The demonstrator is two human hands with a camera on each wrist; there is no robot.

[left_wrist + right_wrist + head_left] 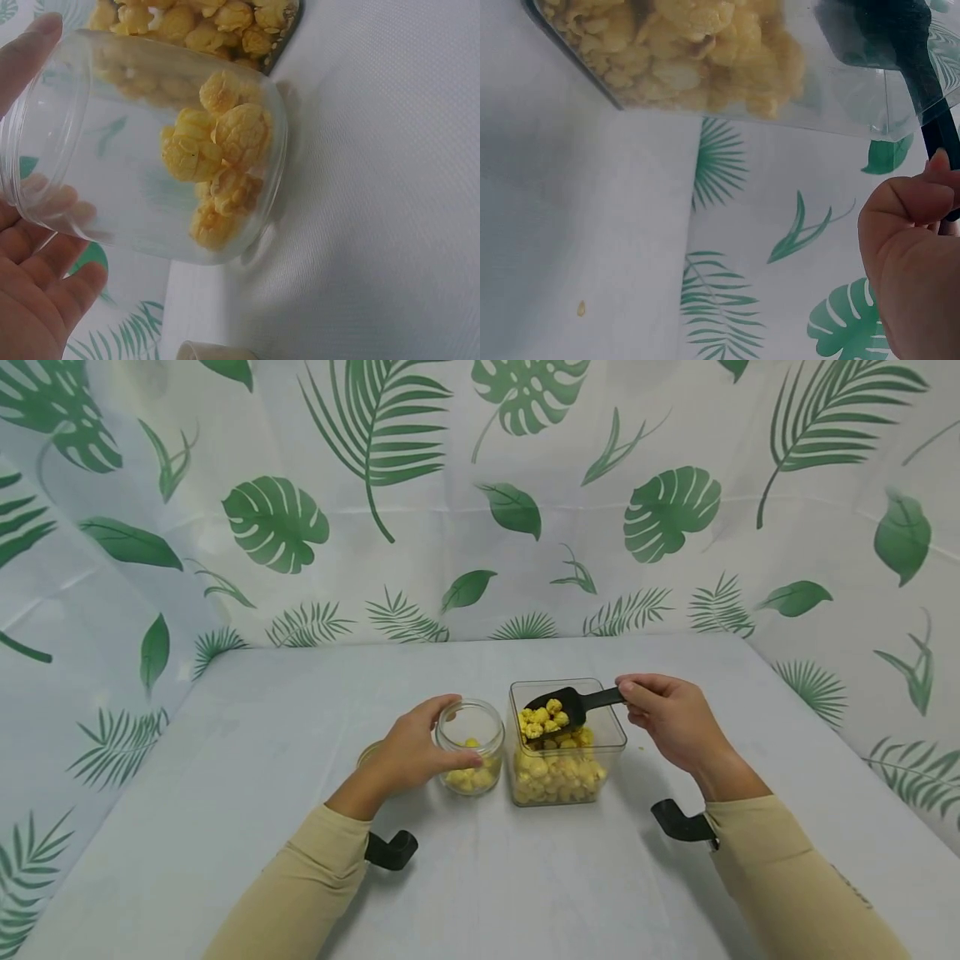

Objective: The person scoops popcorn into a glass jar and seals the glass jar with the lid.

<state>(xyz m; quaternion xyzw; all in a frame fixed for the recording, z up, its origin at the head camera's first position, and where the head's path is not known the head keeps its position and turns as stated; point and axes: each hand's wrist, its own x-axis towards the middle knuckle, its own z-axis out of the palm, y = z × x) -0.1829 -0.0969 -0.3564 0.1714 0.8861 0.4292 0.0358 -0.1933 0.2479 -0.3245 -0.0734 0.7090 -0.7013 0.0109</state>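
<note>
Nearest are two beige sleeves (300, 877) on a white-covered table (465, 893). Beyond them, the left hand (416, 747) holds a clear jar (135, 180) near its mouth, thumb on the near side, fingers round the far side. It looks stiff and smooth, perhaps slippery and breakable if glass; just below the rim seems a sound place to hold. A little popcorn (240, 135) lies at its bottom, probably light and easily crushed.

The right hand (671, 718) pinches the end of a black scoop (574, 706), likely light and rigid, best held by its handle. Its loaded bowl sits over the mouth of a clear square tub (613, 745), which stands between the hands, just right of the jar and partly full of popcorn. Behind the left hand, a gold-edged round thing (366, 752) is mostly hidden. Farthest back hangs a leaf-print sheet (442, 535).
</note>
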